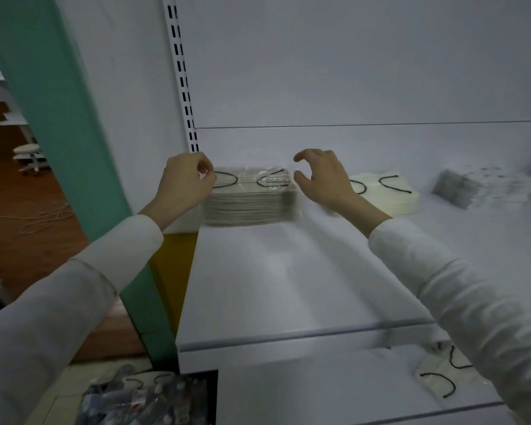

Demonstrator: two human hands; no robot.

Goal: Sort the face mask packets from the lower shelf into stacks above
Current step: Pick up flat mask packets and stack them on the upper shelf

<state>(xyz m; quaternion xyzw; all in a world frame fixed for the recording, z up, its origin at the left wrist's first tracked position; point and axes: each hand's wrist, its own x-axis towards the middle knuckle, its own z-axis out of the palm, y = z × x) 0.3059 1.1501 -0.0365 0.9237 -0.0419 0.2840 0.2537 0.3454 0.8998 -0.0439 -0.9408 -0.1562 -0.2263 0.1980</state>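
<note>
At the far left of the frame a white round stool point(28, 154) stands on a brown wooden floor point(19, 240), behind a teal upright post point(59, 118) that runs from the top left down toward the bottom centre. Just right of it, a slotted white shelf rail point(181, 72) climbs the white back panel.

The left hand point(186, 182) reaches in from the lower left in a white sleeve point(74, 302). Its fingers point(207, 173) are curled, with thumb and forefinger pinching the upper left edge of the stack of grey-beige face mask packets point(252, 204). This stack, wrapped in clear plastic with black ear loops showing on top, sits at the back left of the white upper shelf point(288, 286), in the middle of the frame.

The right hand point(325, 179) hovers at the stack's right end. Its fingers point(307, 156) are spread and arched, gripping nothing, and the thumb lies just beside the packet edge; I cannot tell whether it touches.

Right of that hand, on the same shelf, lies a cream stack of mask packets point(390, 194) with black loops. Further right sits a grey patterned stack point(478, 188), too blurred to read.

At the bottom of the frame, a jumbled pile of packets point(141, 400) lies at the lower left. A loose clear-wrapped mask packet point(439, 378) rests on the white lower shelf point(288, 394) at the lower right, partly hidden by the right sleeve.
</note>
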